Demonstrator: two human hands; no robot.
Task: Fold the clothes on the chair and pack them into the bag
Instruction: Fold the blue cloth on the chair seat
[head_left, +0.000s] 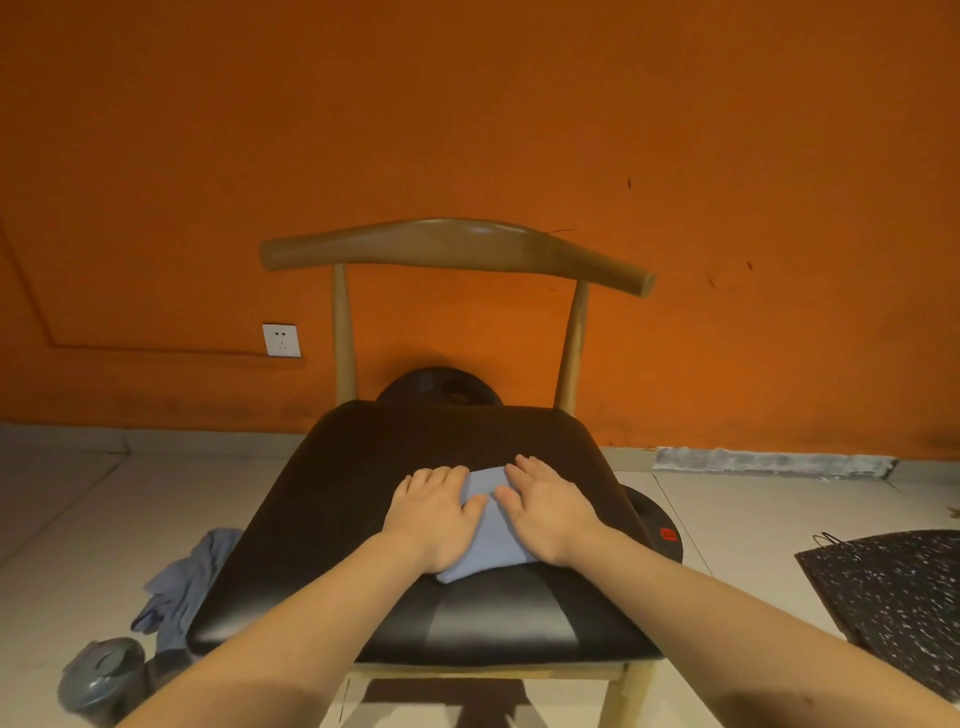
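Observation:
A small folded blue garment (493, 530) lies in the middle of the black seat of a wooden chair (374, 467). My left hand (434, 512) presses flat on its left side with straight fingers. My right hand (545, 506) lies flat on its right side, fingers pointing away from me. Another blue garment (182, 582) hangs crumpled off the seat's left edge toward the floor. A black speckled bag (893, 597) with thin handles lies flat on the floor at the right.
The chair stands against an orange wall with a white socket (281, 340). A dark lidded bottle (101, 678) stands on the tiled floor at the lower left. Dark round objects (657, 525) lie under and behind the chair.

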